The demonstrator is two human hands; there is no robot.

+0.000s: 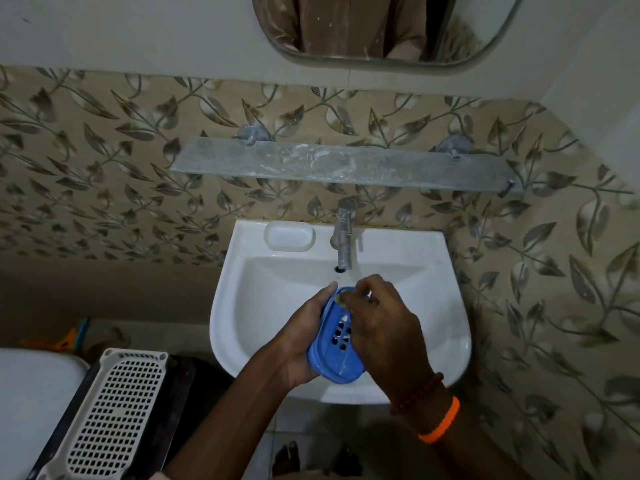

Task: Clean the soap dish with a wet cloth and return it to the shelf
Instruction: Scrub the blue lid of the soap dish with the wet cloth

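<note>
A blue soap dish [336,355] with drain slots is held over the white sink [263,299]. My left hand [304,337] cups it from the left and below. My right hand [377,320] lies across its top, with the fingers pinched at the dish's far rim on something small and dull [337,298], barely visible; whether it is a cloth I cannot tell. The glass shelf [346,164] on the wall above the tap is bare and smeared.
A metal tap [344,233] stands at the back of the sink. A white moulded soap recess [289,236] lies left of the tap. A white perforated basket [114,414] sits lower left. A mirror [381,26] hangs above.
</note>
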